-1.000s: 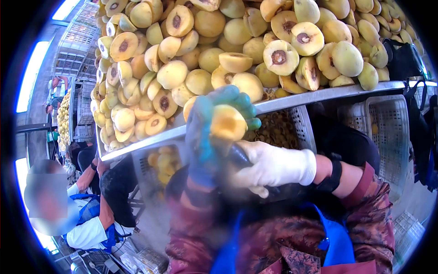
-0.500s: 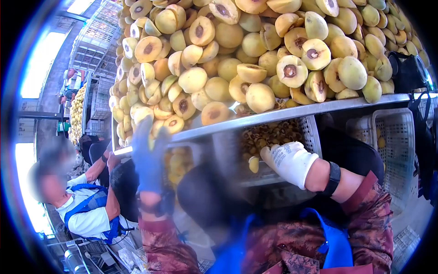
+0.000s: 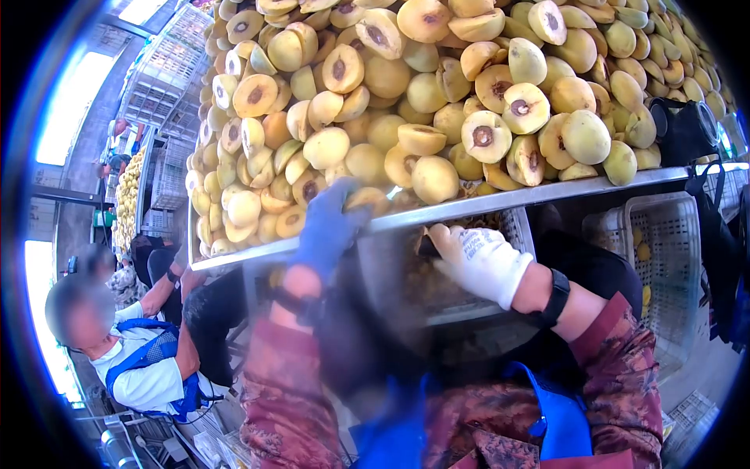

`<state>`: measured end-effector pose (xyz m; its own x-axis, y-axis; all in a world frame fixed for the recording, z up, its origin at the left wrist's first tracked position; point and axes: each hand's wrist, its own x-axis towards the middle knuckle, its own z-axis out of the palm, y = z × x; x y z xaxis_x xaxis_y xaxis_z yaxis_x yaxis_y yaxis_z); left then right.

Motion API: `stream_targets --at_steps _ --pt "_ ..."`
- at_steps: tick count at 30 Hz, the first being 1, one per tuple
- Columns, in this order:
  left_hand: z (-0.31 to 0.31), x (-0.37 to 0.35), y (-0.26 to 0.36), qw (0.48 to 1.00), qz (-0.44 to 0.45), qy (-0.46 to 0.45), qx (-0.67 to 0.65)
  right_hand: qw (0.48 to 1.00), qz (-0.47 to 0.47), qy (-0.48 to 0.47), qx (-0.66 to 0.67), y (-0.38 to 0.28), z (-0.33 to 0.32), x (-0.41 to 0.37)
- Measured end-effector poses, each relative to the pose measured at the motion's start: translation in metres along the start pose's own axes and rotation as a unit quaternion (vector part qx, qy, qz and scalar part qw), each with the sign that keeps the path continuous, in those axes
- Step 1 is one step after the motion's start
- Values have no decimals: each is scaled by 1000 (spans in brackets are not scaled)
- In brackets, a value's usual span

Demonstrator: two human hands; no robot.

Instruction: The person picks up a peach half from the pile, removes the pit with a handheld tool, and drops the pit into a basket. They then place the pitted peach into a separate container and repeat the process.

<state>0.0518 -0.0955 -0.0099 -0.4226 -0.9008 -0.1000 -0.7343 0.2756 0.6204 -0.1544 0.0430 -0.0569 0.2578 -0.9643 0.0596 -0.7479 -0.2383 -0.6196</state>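
My left hand (image 3: 328, 227), in a blue-grey glove, is at the metal edge of the fruit table with its fingers closed on a blurred yellow fruit half (image 3: 367, 200). Below the edge, my right hand (image 3: 483, 262), in a white glove, has its thumb and fingers pinched around something small and dark (image 3: 427, 244) that I cannot make out. Under this hand sits a crate (image 3: 519, 230), its contents mostly hidden. Halved yellow fruits (image 3: 326, 147), some with brown pits showing, are heaped on the table beyond both hands.
The metal rim (image 3: 500, 205) runs across in front of me. A white perforated crate (image 3: 664, 258) stands at the right, below a black object (image 3: 683, 129) on the table. Another person (image 3: 144, 359) sits at the left. Stacked crates (image 3: 168, 62) stand at the back left.
My left hand has moved right along the rim and closed on a fruit half. The yellow piece below my right fingertips is no longer visible. The view has shifted slightly.
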Motion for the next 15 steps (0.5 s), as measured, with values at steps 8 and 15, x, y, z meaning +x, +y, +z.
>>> stream_targets --at_steps 8,15 --pt "-8 -6 8 917 2 50 -395 990 10 -13 138 -19 -13 0" --pt "22 -34 56 763 -38 58 -642 967 1 106 232 -40 -33 16"
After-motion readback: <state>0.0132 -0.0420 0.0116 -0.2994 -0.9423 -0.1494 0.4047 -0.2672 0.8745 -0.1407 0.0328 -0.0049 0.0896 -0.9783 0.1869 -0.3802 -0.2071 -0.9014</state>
